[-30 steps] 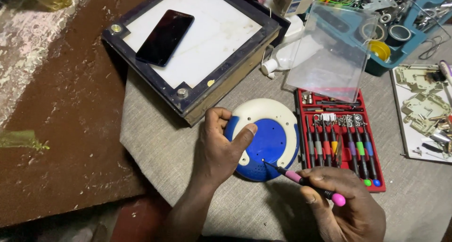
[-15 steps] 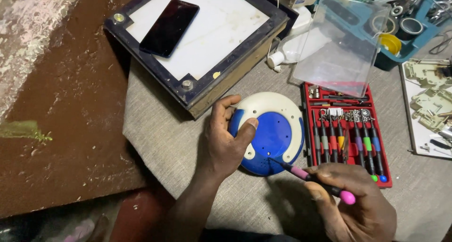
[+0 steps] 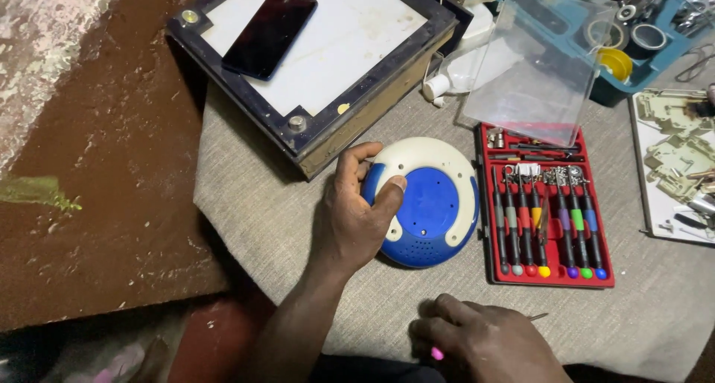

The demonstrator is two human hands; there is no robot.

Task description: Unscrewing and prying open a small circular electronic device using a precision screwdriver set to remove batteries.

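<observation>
Left hand [image 3: 356, 217] spread, fingers curled in grip; right hand [image 3: 488, 342] closed, knuckles up, low near the body.

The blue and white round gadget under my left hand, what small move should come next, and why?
Probably bring the right hand and its pink-capped screwdriver up to the gadget. The left hand already steadies it on the grey cloth, blue face up, while the tool sits low, away from it.

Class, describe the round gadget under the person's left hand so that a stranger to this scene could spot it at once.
Start at the grey cloth covering the bench, and find the red tray of screwdrivers. Just left of it, gripped by the left hand, lies the round device. It is the only domed thing there, with a blue centre and a white rim.
</observation>
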